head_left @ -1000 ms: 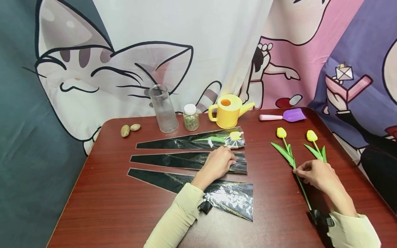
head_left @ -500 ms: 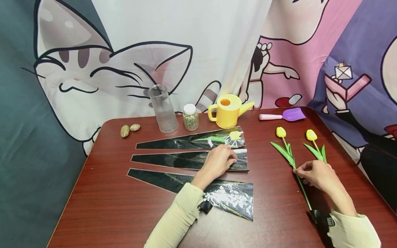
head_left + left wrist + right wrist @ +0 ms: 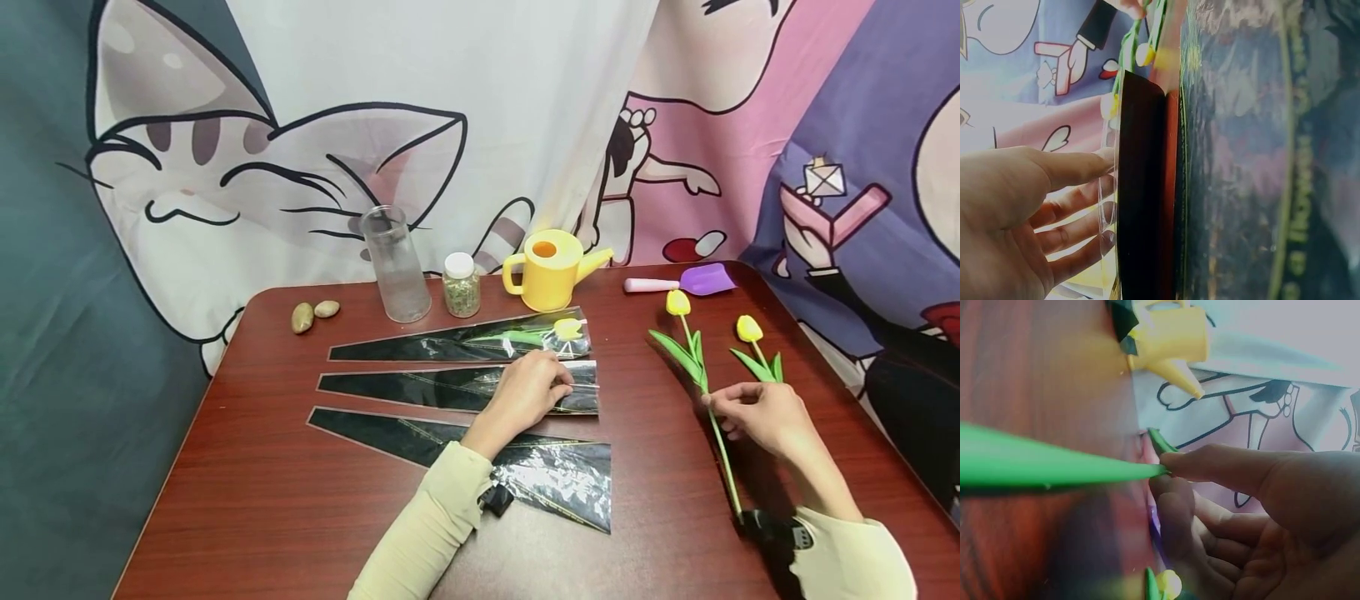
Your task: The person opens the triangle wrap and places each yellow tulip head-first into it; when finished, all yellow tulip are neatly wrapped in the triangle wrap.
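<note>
Reddish wooden table before cartoon cat curtain. From head view: right hand pinching yellow tulip by stem, now lifted and shifted toward purple scoop; left hand unmoved, fingers flat on middle cellophane sleeve.

Left wrist view: straight fingers touching sleeve edge.

Right wrist view: thumb and fingers clamping green stem.

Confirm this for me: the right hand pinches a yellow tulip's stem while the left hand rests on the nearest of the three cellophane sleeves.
Wrong sleeve. In the head view the left hand rests on the middle sleeve, not the nearest. The right hand does pinch the yellow tulip by its stem.
</note>
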The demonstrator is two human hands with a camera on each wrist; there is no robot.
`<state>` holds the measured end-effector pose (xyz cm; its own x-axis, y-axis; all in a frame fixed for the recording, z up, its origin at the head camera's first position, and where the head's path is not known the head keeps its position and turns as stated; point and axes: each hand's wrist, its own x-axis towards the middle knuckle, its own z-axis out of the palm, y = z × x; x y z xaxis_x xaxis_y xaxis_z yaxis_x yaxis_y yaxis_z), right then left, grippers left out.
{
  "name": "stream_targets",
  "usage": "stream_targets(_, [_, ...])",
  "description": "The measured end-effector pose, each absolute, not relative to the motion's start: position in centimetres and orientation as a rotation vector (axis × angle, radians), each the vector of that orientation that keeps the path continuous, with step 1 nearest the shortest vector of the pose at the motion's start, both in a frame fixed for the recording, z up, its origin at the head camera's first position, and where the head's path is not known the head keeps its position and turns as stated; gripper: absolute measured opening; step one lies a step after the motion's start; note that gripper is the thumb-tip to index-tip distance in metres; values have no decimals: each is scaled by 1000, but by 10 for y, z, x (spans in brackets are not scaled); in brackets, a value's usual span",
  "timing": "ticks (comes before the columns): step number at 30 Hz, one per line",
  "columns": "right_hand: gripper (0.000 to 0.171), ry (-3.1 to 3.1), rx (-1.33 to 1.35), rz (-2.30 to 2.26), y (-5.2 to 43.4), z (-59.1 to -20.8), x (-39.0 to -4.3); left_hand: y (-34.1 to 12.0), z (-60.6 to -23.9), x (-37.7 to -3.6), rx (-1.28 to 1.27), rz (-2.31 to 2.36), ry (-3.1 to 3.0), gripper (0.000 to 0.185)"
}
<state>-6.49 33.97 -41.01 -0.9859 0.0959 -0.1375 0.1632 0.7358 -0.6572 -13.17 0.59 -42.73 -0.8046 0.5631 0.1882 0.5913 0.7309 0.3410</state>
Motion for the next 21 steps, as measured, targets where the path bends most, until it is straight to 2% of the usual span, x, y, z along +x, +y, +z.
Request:
stream_targets(5, [43, 2734, 253, -1321, 336, -407, -69, 5, -427, -132, -948, -611, -2850, 7])
stream_targets(12, [9, 2056, 496, -2177, 325, -408, -71, 4, -425, -134, -932, -641, -2858, 9])
stream_targets(16, [14, 1636, 542, -2597, 317, -408, -69, 4, -424, -134, -945, -653, -2857, 11])
stream_targets(21, [14, 1302, 630, -2877, 309, -408, -70, 3, -423, -134, -950, -683, -2854, 11])
